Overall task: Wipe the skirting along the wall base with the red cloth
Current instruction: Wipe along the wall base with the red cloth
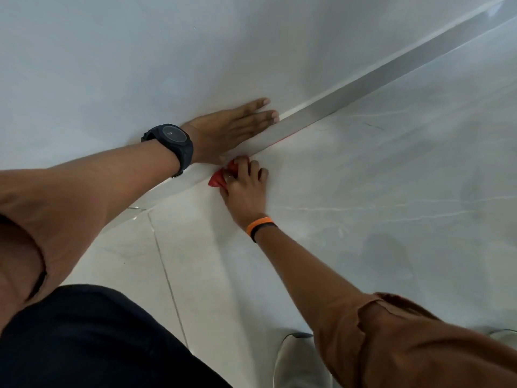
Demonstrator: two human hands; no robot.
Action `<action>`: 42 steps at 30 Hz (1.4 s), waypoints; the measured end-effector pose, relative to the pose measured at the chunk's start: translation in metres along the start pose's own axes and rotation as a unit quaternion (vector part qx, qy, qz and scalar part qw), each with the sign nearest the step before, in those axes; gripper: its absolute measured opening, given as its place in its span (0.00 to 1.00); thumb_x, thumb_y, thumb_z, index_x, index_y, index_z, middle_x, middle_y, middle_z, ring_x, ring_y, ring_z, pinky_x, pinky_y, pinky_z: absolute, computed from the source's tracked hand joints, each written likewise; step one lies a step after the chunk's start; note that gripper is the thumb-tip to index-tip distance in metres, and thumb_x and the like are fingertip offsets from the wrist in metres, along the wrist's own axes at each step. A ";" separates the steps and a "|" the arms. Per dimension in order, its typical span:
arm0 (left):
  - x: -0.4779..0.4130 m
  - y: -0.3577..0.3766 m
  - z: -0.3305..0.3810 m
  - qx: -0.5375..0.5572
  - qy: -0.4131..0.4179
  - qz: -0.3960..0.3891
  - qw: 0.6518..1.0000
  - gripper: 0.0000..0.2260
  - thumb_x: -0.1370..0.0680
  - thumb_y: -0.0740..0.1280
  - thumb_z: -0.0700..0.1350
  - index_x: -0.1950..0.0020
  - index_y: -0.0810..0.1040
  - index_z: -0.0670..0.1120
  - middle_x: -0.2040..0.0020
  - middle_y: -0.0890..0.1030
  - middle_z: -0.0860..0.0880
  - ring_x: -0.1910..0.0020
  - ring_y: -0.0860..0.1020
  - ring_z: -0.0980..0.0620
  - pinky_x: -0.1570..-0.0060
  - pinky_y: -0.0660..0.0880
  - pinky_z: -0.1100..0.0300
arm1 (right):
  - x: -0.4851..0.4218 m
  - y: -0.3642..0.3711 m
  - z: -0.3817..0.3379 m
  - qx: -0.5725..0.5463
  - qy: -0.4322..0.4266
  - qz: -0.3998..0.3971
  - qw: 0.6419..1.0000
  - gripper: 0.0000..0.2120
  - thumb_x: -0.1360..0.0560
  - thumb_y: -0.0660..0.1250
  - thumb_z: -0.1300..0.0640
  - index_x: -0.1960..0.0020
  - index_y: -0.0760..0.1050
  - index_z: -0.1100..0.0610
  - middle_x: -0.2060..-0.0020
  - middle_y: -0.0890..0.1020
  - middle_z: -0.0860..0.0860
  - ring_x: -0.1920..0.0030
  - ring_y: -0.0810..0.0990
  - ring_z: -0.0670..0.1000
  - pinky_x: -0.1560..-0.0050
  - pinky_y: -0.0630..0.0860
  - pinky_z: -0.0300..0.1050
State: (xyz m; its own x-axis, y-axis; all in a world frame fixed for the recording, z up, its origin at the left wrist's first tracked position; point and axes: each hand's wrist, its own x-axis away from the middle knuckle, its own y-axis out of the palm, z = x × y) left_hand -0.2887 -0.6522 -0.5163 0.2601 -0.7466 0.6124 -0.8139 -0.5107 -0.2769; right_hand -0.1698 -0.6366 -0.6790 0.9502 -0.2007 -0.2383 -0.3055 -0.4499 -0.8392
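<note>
Skirting (363, 88) is running along the wall (140, 65) base; the right hand (246, 189) is closing around the bunched red cloth (219, 179), pressing it against the strip's foot at the floor (363, 219). The left hand (229, 130) is lying flat and open on the wall, holding nothing, probably for balance.

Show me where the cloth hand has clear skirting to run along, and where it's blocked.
Free: the skirting stretching up and to the right beyond the left hand, bordered by wall above and floor below. The floor beside it is bare too. Crowded: where the right hand bunches the cloth at the base, directly under the left hand and watch.
</note>
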 end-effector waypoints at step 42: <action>-0.009 -0.013 0.004 0.009 -0.033 -0.048 0.998 0.50 0.19 0.52 0.69 0.19 0.32 0.32 0.18 0.33 0.34 0.18 0.34 0.37 0.20 0.33 0.37 | -0.050 -0.051 0.124 0.092 0.127 0.122 0.980 0.14 0.32 0.72 0.44 0.53 0.81 0.53 0.53 0.80 0.55 0.52 0.75 0.61 0.53 0.65 0.55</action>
State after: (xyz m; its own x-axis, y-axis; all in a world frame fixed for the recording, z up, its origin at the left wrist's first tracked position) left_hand -0.2784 -0.6405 -0.5208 0.3711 -0.7202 0.5862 -0.7747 -0.5881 -0.2321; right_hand -0.1937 -0.4956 -0.6852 0.7975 -0.5035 -0.3323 -0.4823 -0.2012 -0.8526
